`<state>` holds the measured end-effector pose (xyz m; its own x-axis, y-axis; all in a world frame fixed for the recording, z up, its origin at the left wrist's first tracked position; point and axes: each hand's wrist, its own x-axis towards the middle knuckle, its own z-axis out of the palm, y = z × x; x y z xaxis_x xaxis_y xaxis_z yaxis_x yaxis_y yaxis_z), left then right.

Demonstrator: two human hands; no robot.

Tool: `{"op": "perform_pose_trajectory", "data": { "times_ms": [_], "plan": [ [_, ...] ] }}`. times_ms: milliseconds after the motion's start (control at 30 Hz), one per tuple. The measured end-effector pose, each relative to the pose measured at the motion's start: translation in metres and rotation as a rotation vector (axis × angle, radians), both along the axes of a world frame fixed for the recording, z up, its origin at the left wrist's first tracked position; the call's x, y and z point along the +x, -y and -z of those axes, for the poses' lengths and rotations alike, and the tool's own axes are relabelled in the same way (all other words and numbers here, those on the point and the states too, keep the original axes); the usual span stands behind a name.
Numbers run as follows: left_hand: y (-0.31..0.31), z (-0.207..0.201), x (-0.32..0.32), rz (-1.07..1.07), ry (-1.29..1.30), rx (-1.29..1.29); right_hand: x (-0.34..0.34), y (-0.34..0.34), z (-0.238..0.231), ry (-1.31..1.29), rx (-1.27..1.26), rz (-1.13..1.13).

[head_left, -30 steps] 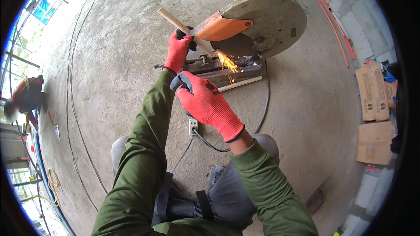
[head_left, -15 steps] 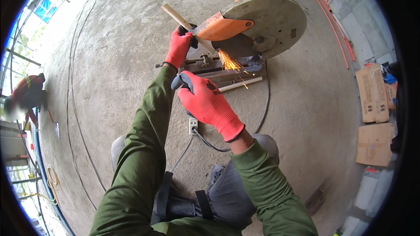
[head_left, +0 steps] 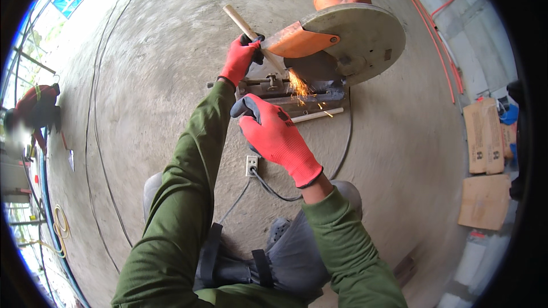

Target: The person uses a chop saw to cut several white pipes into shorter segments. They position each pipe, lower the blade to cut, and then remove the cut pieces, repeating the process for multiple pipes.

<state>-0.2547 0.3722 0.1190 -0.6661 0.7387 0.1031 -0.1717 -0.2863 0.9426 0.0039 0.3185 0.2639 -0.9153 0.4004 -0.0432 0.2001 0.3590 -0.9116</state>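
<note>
My left hand (head_left: 241, 60), in a red and black glove, is closed around a pale tan rod (head_left: 238, 20). The rod slants down to the disc of a chop saw (head_left: 374, 37) with a grey round guard and an orange cover. Orange sparks (head_left: 297, 82) spray from where they meet, over the saw's metal base and clamp (head_left: 271, 84). Nearer to me, my right hand (head_left: 277, 137) hovers in a matching glove, its fingers curled in; whether they hold anything is hidden. Another pale rod (head_left: 317, 115) lies along the base's near side, partly behind that hand.
A socket block (head_left: 252, 165) with plugged-in cables lies on the concrete floor before my knees. Long cables (head_left: 94, 114) run along the left. Cardboard boxes (head_left: 484, 202) and red pipes (head_left: 439, 40) line the block wall at right. Another person (head_left: 37, 108) bends at far left.
The view has shifted slightly, so the saw and hands sit a little lower and to the right. Both hands keep their poses, and sparks still fly.
</note>
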Motion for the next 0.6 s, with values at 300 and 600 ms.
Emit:
{"op": "perform_pose_trajectory", "data": {
  "times_ms": [300,600],
  "plan": [
    [-0.007,-0.009,-0.003,-0.002,-0.007,-0.041,-0.002,0.000,-0.002,-0.016,-0.041,-0.013],
    [-0.007,-0.006,-0.005,-0.011,0.032,-0.054,-0.006,0.000,0.010,-0.074,-0.125,-0.015]
  ]
}}
